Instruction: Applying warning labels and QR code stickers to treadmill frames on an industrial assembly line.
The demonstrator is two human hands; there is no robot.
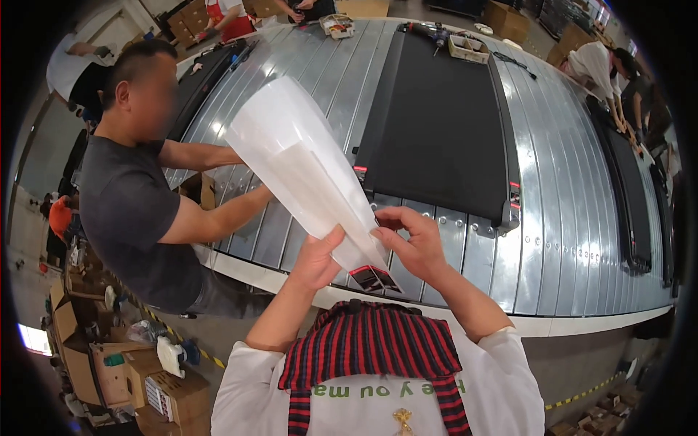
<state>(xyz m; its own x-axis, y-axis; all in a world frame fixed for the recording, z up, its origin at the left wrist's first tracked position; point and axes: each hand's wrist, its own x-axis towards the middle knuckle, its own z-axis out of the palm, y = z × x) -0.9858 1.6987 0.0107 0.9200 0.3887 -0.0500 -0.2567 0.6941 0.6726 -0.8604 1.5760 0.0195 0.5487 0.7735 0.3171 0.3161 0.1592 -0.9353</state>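
Note:
A long, glossy white sticker sheet [287,138] is held up slantwise in front of me, its far part curling. My left hand [317,261] is closed on its left edge, with the thumb on top. Thumb and forefinger of my right hand [413,243] pinch at the right edge, where a small dark bit shows by the fingertip. At the sheet's near end is a black and red sticker [371,277]. Beyond my right hand lies a wide black belt deck [443,123], with red and black labels at its near corners.
The metal slatted table [560,218] spans the view. A co-worker [131,189] stands close on the left, forearms reaching behind the sheet. A power drill [439,40] and a parts tray [469,49] rest at the deck's far end. Cardboard boxes [171,396] crowd the lower left.

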